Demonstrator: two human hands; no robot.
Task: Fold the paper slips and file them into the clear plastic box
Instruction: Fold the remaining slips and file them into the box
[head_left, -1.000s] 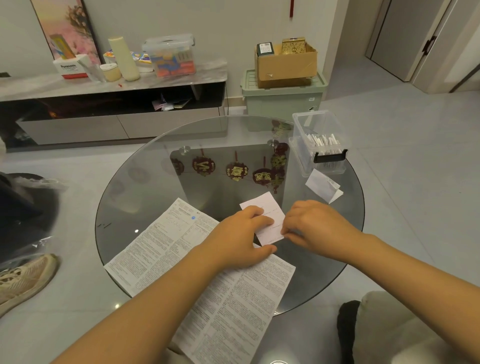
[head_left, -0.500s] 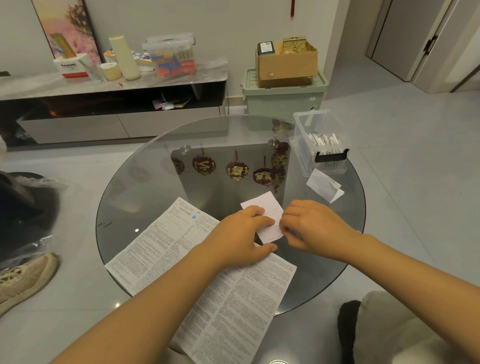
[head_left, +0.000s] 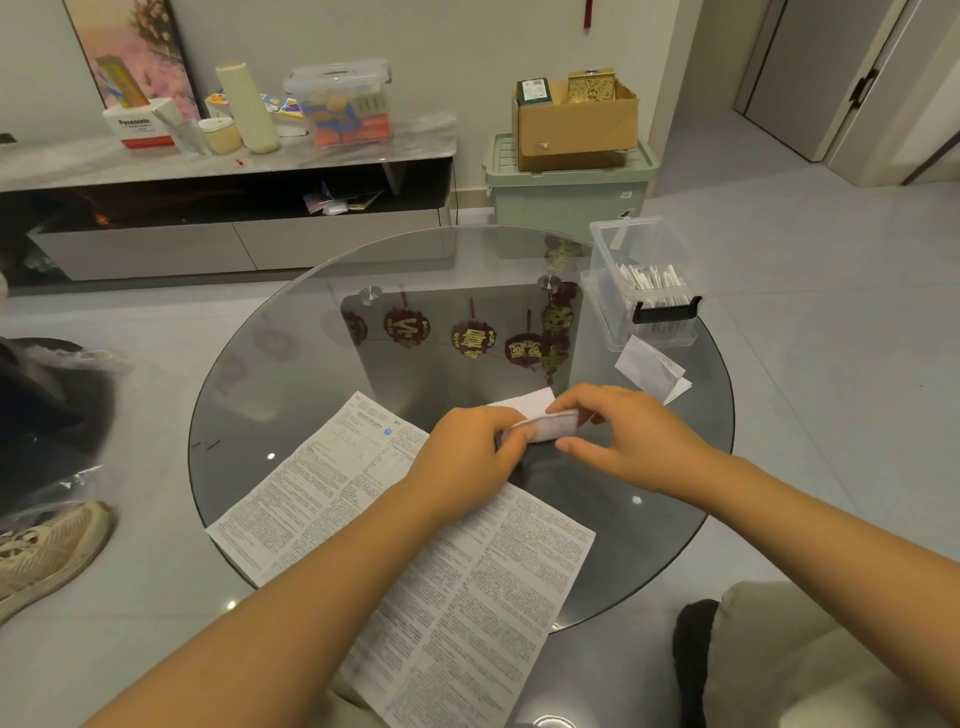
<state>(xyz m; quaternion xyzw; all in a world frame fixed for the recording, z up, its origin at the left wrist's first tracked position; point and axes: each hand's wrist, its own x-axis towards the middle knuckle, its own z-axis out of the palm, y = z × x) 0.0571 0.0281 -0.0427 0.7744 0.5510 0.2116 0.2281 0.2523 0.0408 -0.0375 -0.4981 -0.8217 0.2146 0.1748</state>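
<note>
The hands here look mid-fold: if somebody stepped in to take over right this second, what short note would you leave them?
Left hand and right hand: both pinch one paper slip, half folded, near edge raised over the glass table.
Clear plastic box: open, at the table's far right, folded slips standing inside.
Second folded slip: lies on the table just in front of the box.
Large printed sheet: under the left forearm, unfolded.
Done: a batch filed.
Left: finish this fold, file both slips. Whether the large sheet belongs to the job is unclear.
</note>
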